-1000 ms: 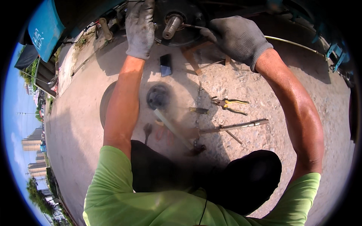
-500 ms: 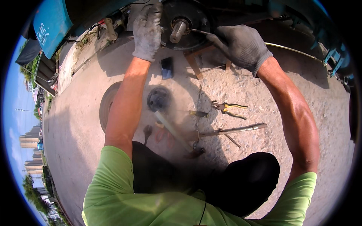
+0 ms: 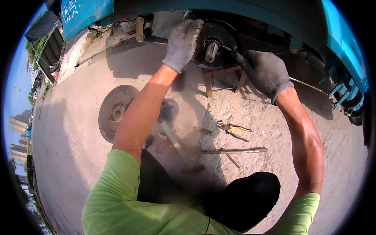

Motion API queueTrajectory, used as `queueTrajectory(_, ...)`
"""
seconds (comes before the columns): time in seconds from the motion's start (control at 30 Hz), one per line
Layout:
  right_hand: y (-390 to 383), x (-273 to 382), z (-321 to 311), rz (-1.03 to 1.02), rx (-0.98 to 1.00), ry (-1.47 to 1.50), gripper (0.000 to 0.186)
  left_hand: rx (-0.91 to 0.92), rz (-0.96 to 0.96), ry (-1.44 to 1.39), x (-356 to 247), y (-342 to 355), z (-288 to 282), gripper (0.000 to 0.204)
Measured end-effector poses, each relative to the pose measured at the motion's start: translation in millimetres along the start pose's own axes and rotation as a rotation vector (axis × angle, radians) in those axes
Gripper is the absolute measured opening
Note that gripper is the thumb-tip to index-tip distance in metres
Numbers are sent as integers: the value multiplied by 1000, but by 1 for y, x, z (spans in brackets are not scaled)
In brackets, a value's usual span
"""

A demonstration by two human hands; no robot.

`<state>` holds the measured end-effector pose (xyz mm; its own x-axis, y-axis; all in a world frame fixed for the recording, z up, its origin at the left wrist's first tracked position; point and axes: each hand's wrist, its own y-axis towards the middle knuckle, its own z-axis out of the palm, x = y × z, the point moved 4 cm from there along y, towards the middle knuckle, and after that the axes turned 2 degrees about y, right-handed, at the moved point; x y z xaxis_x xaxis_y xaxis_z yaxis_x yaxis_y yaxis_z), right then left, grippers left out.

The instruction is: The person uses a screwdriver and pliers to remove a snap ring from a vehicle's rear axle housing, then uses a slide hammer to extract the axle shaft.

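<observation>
Hard sunlight, bright ground (image 3: 270, 133) at 3 o'clock, shaft (image 3: 211, 54) glinting near 1 o'clock, deep shadow under blue bodywork (image 3: 344, 31) at 2 o'clock, hazy blur near 6 o'clock, black fisheye rim

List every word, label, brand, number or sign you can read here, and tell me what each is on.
White lettering on the blue panel, upper left: visible, but I don't copy out writing.
Faint reddish loops beside the left forearm: too blurred to tell whether they are writing.
Dark round part between the gloved hands: no readable text.
Pliers: no readable text.
Distant buildings: too small to read anything.
</observation>
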<state>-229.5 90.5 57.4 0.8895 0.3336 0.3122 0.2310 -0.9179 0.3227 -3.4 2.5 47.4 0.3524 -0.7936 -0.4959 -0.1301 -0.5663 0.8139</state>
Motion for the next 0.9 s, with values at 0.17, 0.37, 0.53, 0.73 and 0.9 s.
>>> queueTrajectory(0.17,2,12,-8,30,114,-67,43,42,-244,-161,3,-2,4,39)
queueTrajectory(0.37,9,2,4,6,98,9,41,-7,-23,-66,5,-1,3,37)
queueTrajectory(0.53,18,-8,4,28,204,41,41,-9,-91,-136,4,-2,5,33)
queueTrajectory(0.73,8,6,-1,80,265,-12,34,68,-320,-222,12,-5,2,34)
queueTrajectory(0.9,1,21,-43,-33,363,-148,23,89,-289,-194,6,-1,5,33)
